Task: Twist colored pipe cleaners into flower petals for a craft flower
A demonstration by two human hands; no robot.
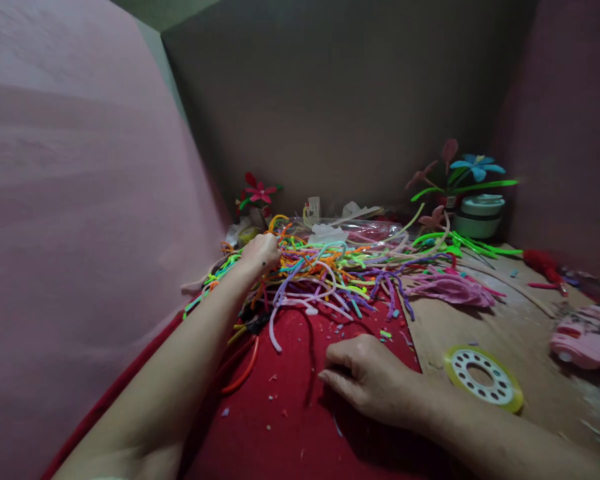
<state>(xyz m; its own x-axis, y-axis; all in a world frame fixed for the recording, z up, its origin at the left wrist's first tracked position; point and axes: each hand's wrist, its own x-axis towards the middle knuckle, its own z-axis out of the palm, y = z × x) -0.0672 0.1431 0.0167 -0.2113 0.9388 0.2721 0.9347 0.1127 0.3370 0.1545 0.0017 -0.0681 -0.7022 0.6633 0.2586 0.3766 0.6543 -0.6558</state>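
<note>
A tangled heap of pipe cleaners (pixel 330 273) in many colours lies across the back of a red cloth (pixel 290 413). My left hand (pixel 261 253) reaches far forward into the left side of the heap, its fingers closed among the strands; which strand they grip is hidden. My right hand (pixel 367 380) rests on the red cloth near me, fingers curled under and pressed down, with nothing visible in them. Small coloured scraps dot the cloth around it.
A yellow-rimmed white tape reel (pixel 483 377) lies on the brown board right of my right hand. A pink tool (pixel 585 343) sits at the far right. Finished pipe-cleaner flowers (pixel 463 173) stand by a pale tub (pixel 479 215); another flower (pixel 260 193) stands at the back left. Pink and brown walls enclose the space.
</note>
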